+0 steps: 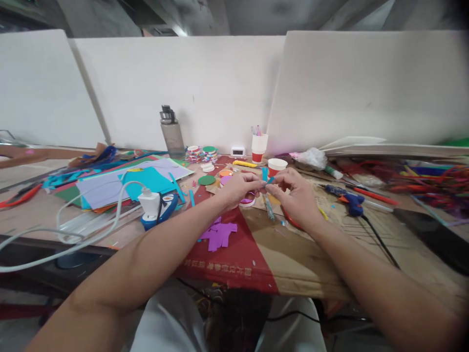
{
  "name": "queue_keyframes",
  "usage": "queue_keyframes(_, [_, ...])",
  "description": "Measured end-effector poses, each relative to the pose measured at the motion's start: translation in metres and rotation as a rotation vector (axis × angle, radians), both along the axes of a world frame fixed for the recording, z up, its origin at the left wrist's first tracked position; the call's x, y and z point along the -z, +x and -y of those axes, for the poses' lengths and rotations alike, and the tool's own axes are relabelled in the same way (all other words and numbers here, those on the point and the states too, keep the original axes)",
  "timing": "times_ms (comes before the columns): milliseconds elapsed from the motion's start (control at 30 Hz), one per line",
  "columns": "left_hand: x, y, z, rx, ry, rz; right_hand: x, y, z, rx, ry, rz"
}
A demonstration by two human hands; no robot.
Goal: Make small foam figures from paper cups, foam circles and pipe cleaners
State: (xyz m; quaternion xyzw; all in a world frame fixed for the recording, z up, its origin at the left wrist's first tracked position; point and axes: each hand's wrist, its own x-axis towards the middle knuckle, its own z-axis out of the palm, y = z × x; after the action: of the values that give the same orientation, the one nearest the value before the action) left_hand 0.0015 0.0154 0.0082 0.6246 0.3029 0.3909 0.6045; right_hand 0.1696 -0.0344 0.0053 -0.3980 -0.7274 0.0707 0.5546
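Over the middle of the worktable, my left hand (238, 189) and my right hand (297, 196) meet fingertip to fingertip. Both are closed in a pinch on a small blue paper strip (270, 181); part of it is hidden by the fingers. Another upright blue piece (264, 173) shows just behind, and I cannot tell whether it joins the strip. Under my left hand sits a ring-shaped piece with a purple inside (248, 199), partly covered. Purple paper pieces (219, 234) lie in a heap nearer me.
A paper cup (277, 165) stands behind my hands, beside a cup of pens (259, 146). Right lies a blue glue gun (354, 204) with its cord. Left are coloured paper sheets (152, 180), a blue power socket (161, 217) with cables, and a bottle (172, 134) farther back.
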Motion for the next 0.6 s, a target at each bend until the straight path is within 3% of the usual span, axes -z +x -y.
queue_keyframes(267, [-0.0019,0.001,0.0044,-0.004,0.064,-0.076,-0.0016,0.0008,-0.0019,-0.011,-0.169,-0.13])
queue_keyframes(600, [-0.0029,0.0022,0.0051,-0.046,0.067,-0.082,-0.0028,-0.0008,-0.0019,-0.01,-0.243,-0.161])
